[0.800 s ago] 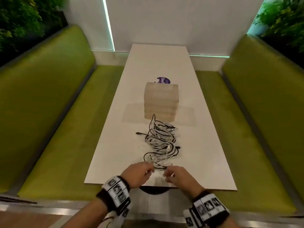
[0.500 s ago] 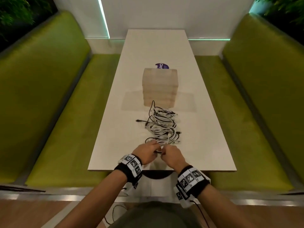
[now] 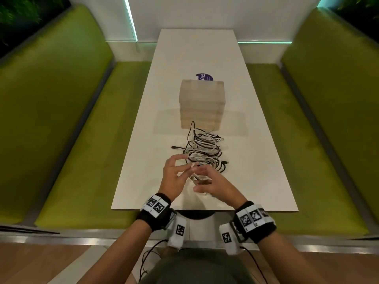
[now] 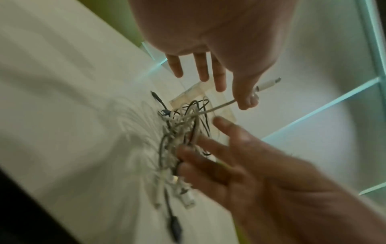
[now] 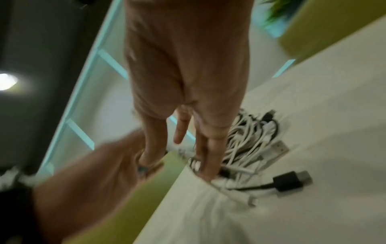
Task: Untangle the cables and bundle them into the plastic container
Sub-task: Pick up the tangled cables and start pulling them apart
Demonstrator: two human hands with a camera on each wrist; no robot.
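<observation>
A tangle of white and black cables (image 3: pixel 203 154) lies on the white table (image 3: pixel 143 160), just in front of an upright translucent plastic container (image 3: pixel 202 103). My left hand (image 3: pixel 187 167) pinches the end of a white cable (image 3: pixel 192 165) between thumb and forefinger and holds it a little above the pile. The plug (image 4: pixel 269 84) sticks out past the left hand's (image 4: pixel 248 99) thumb. My right hand (image 3: pixel 207 177) reaches into the near end of the tangle (image 4: pixel 183 132) with straight, spread fingers (image 5: pixel 208 158). A black plug (image 5: pixel 290 180) lies loose beside them.
Green padded benches (image 3: pixel 61 130) (image 3: pixel 328 130) flank the narrow table. A purple round sticker (image 3: pixel 204 77) shows behind the container, and a flat translucent panel (image 3: pixel 233 124) lies under it. The table's near edge (image 3: pixel 205 210) is just behind my wrists.
Both hands moved forward from the table's near edge onto the tangle. The left hand has lifted a white cable end, and the right hand's fingers have spread.
</observation>
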